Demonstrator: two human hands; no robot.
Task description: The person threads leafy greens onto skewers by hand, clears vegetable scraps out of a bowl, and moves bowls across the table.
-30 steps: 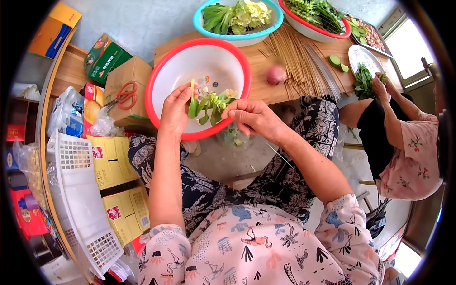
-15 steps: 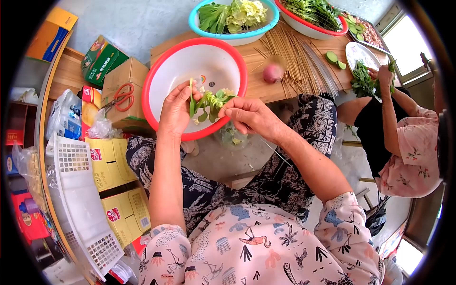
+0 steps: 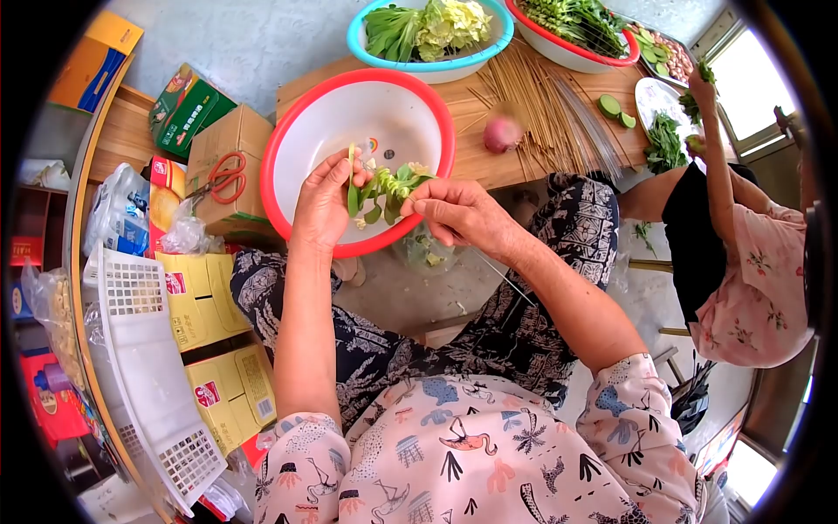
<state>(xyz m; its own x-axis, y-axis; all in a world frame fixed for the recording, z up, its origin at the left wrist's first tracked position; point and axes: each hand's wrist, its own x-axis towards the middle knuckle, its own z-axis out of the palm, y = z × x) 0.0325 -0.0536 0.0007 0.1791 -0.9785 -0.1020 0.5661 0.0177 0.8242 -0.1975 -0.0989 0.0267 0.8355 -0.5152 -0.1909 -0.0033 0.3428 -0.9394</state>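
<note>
Over the red-rimmed white basin [image 3: 288, 157], both my hands are raised close together. My left hand [image 3: 325, 199] is closed, pinching a green leaf stem between thumb and fingers. My right hand [image 3: 463, 214] grips a thin skewer [image 3: 511, 281], whose rear end sticks out below the palm toward my lap. Bunched leafy greens [image 3: 388, 190] with pale bits sit between the two hands, apparently threaded on the skewer; its tip is hidden among the leaves. A few small pale scraps lie in the basin.
Behind the basin stand a blue-rimmed basin [image 3: 356, 39] of greens and a red-rimmed bowl [image 3: 572, 54] of greens. Loose skewers [image 3: 546, 109] and a red onion [image 3: 502, 134] lie on the table. Scissors [image 3: 227, 179] rest on a carton at left. A co-worker [image 3: 751, 271] sits at right.
My hands and the greens stay almost still. At right, the co-worker has raised a hand with greens up and away from the white plate, leaving a green bunch there.
</note>
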